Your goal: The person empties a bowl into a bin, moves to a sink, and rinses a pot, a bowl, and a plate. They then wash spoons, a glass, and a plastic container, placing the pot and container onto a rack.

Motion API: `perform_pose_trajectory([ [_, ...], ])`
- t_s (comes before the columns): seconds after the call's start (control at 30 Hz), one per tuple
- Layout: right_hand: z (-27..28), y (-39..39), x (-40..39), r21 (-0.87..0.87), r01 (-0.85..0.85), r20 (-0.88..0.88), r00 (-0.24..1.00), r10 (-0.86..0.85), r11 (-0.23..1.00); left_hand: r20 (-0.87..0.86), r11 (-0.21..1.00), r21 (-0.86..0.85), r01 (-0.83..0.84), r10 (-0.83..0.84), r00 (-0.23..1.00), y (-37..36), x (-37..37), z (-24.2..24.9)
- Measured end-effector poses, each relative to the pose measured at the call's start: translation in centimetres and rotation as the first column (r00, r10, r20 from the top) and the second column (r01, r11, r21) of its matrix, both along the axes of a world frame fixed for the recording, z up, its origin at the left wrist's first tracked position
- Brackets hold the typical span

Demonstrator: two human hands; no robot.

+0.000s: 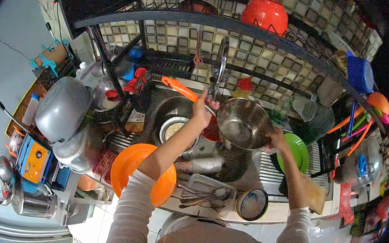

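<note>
Tilted over the sink point(158, 106), a shiny steel saucepan point(244, 123) shows its inside to me. My left hand point(203, 108) is closed around the base of a long orange handle point(179, 88) at the pan's left; the exact join is hidden by the fingers. On the opposite side, my right hand point(275, 140) grips the pan's rim. Just behind the left hand stands the curved faucet point(222, 60). Below the pan and my left forearm, the sink holds a metal bowl point(164, 130), a red bowl point(211, 132) and a stack of cups point(206, 164).
An orange basin point(126, 162) sits at the front left, beside a clear tray point(230, 191) of spoons and a dark-rimmed bowl point(252, 204). A green plate point(295, 153) lies on the right drainboard. Overhead runs a black rack point(181, 19); large pots point(63, 107) crowd the left.
</note>
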State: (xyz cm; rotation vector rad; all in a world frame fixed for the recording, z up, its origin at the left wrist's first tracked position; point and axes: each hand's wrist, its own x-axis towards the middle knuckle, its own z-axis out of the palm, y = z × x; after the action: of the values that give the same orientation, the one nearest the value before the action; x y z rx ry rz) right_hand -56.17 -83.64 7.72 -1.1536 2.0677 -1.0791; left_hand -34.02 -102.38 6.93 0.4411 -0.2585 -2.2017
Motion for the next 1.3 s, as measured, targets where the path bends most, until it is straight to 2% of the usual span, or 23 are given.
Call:
perform_pose_trajectory([
  [0.07,-1.1,-1.4,0.1,0.043,-0.034,0.002,0.999,0.034,0.999,0.085,0.979,-0.006,-0.205,0.205,0.975,-0.8,0.7,0.0],
  [0.13,-1.5,-2.8,0.7,0.090,-0.172,0.336,0.932,0.133,0.981,0.158,0.956,-0.063,-0.285,0.292,0.943,-1.3,1.6,-1.4],
  [0.2,-1.0,-3.8,1.2,0.216,-0.123,0.263,0.963,0.064,0.969,0.237,0.918,-0.002,-0.397,0.386,0.892,-1.8,2.8,-2.6],
  [0.23,-1.3,-4.5,1.3,0.263,-0.317,-0.201,0.906,0.373,0.911,0.313,0.879,0.052,-0.474,0.436,0.844,-1.5,3.1,-1.8],
  [0.27,-1.4,-5.2,1.2,0.391,-0.441,-0.587,0.557,0.587,0.808,0.315,0.878,0.048,-0.475,0.438,0.842,-1.4,3.5,-1.3],
  [0.3,-1.6,-5.6,1.3,0.389,-0.444,-0.585,0.558,0.588,0.807,0.352,0.849,0.039,-0.526,0.482,0.803,-1.1,4.0,-0.7],
  [0.33,1.9,-5.7,5.1,0.212,-0.222,-0.760,0.575,0.303,0.952,0.388,0.817,0.027,-0.575,0.522,0.760,-0.9,4.3,-0.4],
  [0.37,4.1,-6.4,8.0,-0.015,-0.001,-0.858,0.513,-0.012,1.000,0.414,0.806,0.030,-0.592,0.529,0.741,-0.6,4.4,0.5],
  [0.43,5.5,-9.1,9.7,0.289,0.002,-0.738,0.638,0.221,0.957,0.417,0.820,0.016,-0.572,0.515,0.749,-1.1,4.2,-0.4],
  [0.47,3.6,-11.1,9.1,0.177,-0.341,-0.655,0.659,0.369,0.923,0.422,0.834,0.003,-0.552,0.499,0.757,-1.4,4.1,-0.8],
  [0.5,1.5,-13.2,8.5,0.019,-0.632,-0.586,0.621,0.521,0.775,0.422,0.836,-0.002,-0.549,0.498,0.758,-1.4,3.9,-0.9],
  [0.57,1.6,-15.8,10.3,-0.101,-0.801,-0.517,0.549,0.656,0.590,0.439,0.826,0.024,-0.563,0.498,0.748,-1.5,3.5,-1.0],
  [0.67,1.6,-18.6,11.0,0.030,-0.694,-0.673,0.518,0.528,0.720,0.471,0.827,0.108,-0.552,0.446,0.761,-1.7,3.5,-1.3],
  [0.7,1.7,-19.2,10.8,0.196,-0.720,-0.662,0.404,0.632,0.666,0.473,0.824,0.106,-0.556,0.451,0.757,-1.8,3.6,-1.4],
  [0.73,1.8,-19.5,11.1,0.194,-0.724,-0.662,0.401,0.633,0.662,0.493,0.818,0.091,-0.568,0.458,0.740,-1.9,3.6,-1.3],
  [0.8,1.8,-20.0,11.9,0.364,-0.744,-0.434,0.396,0.809,0.559,0.515,0.811,0.079,-0.580,0.465,0.720,-1.8,3.8,-1.3],
  [0.83,1.8,-19.8,12.1,0.365,-0.745,-0.433,0.395,0.810,0.558,0.502,0.828,0.054,-0.558,0.460,0.732,-1.8,4.0,-1.3],
  [0.9,1.9,-19.5,12.4,0.337,-0.677,-0.633,0.351,0.690,0.654,0.489,0.845,0.029,-0.534,0.454,0.745,-1.8,4.1,-1.1],
  [0.93,1.8,-19.6,12.6,0.336,-0.678,-0.631,0.354,0.691,0.654,0.469,0.850,0.038,-0.526,0.450,0.760,-1.9,4.2,-1.4],
  [1.0,1.7,-20.0,12.7,0.209,-0.772,-0.398,0.494,0.773,0.601,0.450,0.858,0.045,-0.512,0.440,0.777,-2.3,4.2,-1.7],
  [1.13,1.9,-19.7,12.3,0.396,-0.696,-0.479,0.400,0.781,0.599,0.482,0.843,0.066,-0.534,0.441,0.757,-2.7,4.3,-2.1],
  [1.2,2.3,-19.3,11.9,0.144,-0.766,-0.411,0.530,0.742,0.627,0.473,0.844,0.045,-0.535,0.454,0.755,-2.9,4.2,-2.1],
  [1.3,2.0,-19.4,10.7,0.288,-0.786,-0.417,0.412,0.810,0.548,0.479,0.860,0.078,-0.504,0.412,0.775,-3.0,4.0,-2.2],
])
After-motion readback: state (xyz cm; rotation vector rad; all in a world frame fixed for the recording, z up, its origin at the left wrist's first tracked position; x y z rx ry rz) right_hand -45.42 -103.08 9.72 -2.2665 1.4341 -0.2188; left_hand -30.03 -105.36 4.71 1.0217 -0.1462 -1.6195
